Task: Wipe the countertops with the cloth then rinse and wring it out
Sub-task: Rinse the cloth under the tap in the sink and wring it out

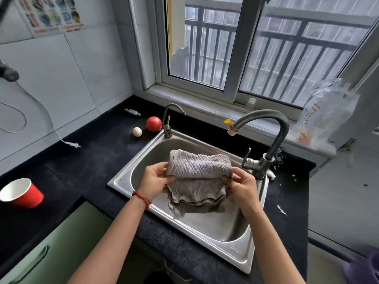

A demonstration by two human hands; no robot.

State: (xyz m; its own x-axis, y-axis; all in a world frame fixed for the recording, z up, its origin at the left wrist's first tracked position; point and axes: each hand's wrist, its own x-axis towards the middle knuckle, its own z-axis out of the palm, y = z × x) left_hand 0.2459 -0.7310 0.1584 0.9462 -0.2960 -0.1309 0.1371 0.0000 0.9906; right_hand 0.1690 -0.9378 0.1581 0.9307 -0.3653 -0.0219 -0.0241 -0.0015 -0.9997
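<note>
Item: dark speckled stone tabletop (pixel 98 160), L-shaped, running under a window; green cabinet front with a long handle (pixel 51 255) below its near-left edge.

Item: rectangular stainless-steel sink (pixel 231 253), set into the tabletop at its right-hand stretch, near edge towards the person.

Item: left hand (pixel 152 182), red cord bracelet (pixel 142 199) at the wrist; grip pinching the left edge of the cloth, fingers curled over it.

Item: right hand (pixel 244 189); grip pinching the right edge of the cloth, thumb on top.

Item: grey waffle-textured cloth (pixel 198 177), folded in layers, held between both hands above the sink basin, its lower edges hanging loose.

Item: red paper cup with white inside (pixel 21 193), on its side, near the tabletop's left edge.

Item: dark grey gooseneck tap with lever (pixel 266 138), at the sink's far-right corner, spout over the basin.

Item: small slim curved tap (pixel 170 121), at the sink's far-left corner.

Item: red ball (pixel 153 124) and small white ball (pixel 137 132), just beside each other, on the tabletop left of the slim tap.

Item: white plug on a white cord (pixel 72 144), by the left wall.

Item: clear plastic bag (pixel 326 113), on the window sill, far right.
</note>
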